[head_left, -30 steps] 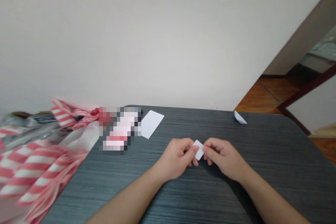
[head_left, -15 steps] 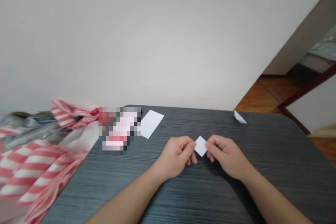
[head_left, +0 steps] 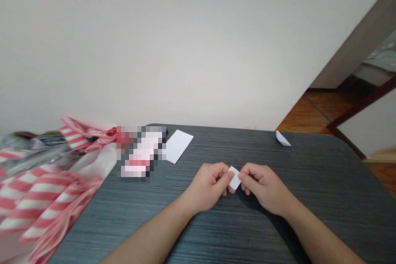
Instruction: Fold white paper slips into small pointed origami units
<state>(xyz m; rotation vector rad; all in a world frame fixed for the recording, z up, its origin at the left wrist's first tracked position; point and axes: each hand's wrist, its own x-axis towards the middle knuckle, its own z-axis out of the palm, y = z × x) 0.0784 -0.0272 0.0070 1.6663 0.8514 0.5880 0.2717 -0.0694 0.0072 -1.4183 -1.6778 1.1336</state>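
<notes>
A small folded white paper (head_left: 235, 178), roughly diamond-shaped and tilted, is pinched between my two hands above the dark table. My left hand (head_left: 212, 185) grips its left side with thumb and fingers. From the right, my right hand (head_left: 261, 185) pinches the opposite side, thumb on top. The fingers under the paper are partly hidden. Farther back to the right lies another folded white paper (head_left: 282, 138), with one part standing up from the table. A flat white sheet of paper (head_left: 178, 146) rests at the back left.
The dark wood-grained table (head_left: 210, 231) meets a pale wall (head_left: 198, 49) behind. Left of the sheet is a blurred-out phone-like object (head_left: 144, 150). Red-and-white striped bags (head_left: 46, 198) and clear plastic lie along the left edge. Wooden floor (head_left: 309, 109) shows at right.
Both hands have shifted slightly toward me and closer together. The held paper has turned and shows less of its surface between the fingers. Everything else on the table stays put.
</notes>
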